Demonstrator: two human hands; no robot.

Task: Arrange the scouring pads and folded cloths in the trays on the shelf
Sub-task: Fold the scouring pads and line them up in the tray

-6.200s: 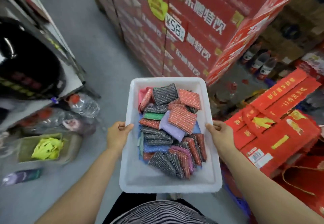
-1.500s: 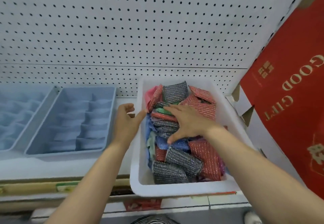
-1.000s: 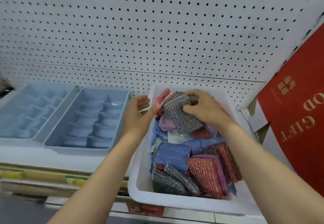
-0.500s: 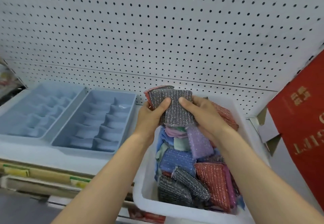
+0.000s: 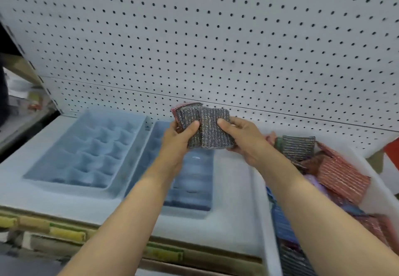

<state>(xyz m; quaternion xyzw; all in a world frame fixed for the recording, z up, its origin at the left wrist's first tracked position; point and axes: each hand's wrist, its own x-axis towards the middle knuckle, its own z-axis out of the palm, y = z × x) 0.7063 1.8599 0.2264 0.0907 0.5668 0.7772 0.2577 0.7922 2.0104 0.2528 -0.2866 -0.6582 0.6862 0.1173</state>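
Both hands hold a small stack of grey glittery scouring pads [image 5: 206, 127] with a red one behind, lifted above the far end of the nearer blue divided tray [image 5: 192, 180]. My left hand [image 5: 180, 140] grips the stack's left side and my right hand [image 5: 241, 138] grips its right side, thumbs on the front. A second blue divided tray [image 5: 86, 150] lies to the left on the shelf. The white bin [image 5: 262, 211] at right holds several more pads and folded cloths in grey, red, purple and blue [image 5: 336, 172].
A white pegboard [image 5: 216, 49] backs the shelf. The shelf's front edge carries yellow and green price labels [image 5: 67, 234]. A red carton [image 5: 393, 146] peeks in at the far right. At the far left is a dim neighbouring shelf bay.
The bin was carried over and set on the shelf. My right hand pulled grey pads out of it, my left hand joined, and both moved the stack left over the blue tray.
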